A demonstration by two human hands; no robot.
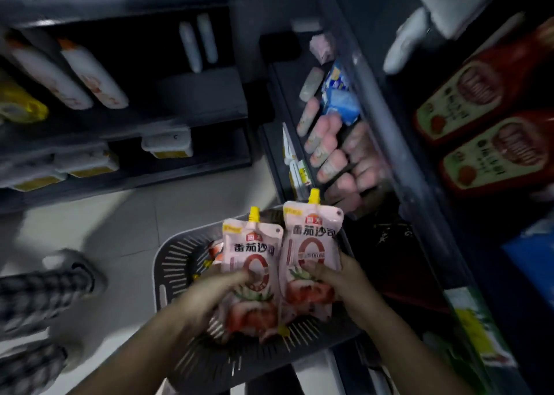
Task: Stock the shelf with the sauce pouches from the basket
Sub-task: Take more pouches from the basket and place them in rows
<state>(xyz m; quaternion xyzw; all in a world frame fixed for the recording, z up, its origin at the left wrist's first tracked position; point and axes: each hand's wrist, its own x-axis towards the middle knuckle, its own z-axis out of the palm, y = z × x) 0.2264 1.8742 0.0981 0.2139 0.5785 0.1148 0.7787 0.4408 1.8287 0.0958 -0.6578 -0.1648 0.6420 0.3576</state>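
1. Each of the two pink sauce pouches held up in the middle carries bold black characters, 番茄沙司, under a small red brand square whose writing is too blurred to read. Below that sit a large red ring and pictures of tomatoes. Both have a yellow screw cap at the top.
2. The left pouch (254, 254) sits a little lower than the right pouch (311, 239). Their inner edges touch, and both stand upright, faces to the camera.
3. The left hand (221, 286) grips the lower half of the left pouch, thumb laid across the front and fingers curled behind it.
4. The right hand (335, 277) grips the lower part of the right pouch the same way, thumb pressed on the front near the ring.
5. Both forearms reach in from the bottom edge, and the pouches are held just over the grey slotted basket (171, 263), where more pink pouches (215, 251) lie.
6. On the right, the dark shelf (377, 101) holds red ketchup bottles (479, 95) with green labels; their print is unreadable.
7. A lower level holds a row of pale pink packs (326, 152) and blue packs (341, 104), all blurred.
8. On the left, another rack holds white bottles (93, 74).
9. A checked trouser leg (39, 292) and a shoe (72, 266) show over the pale floor (120, 224).
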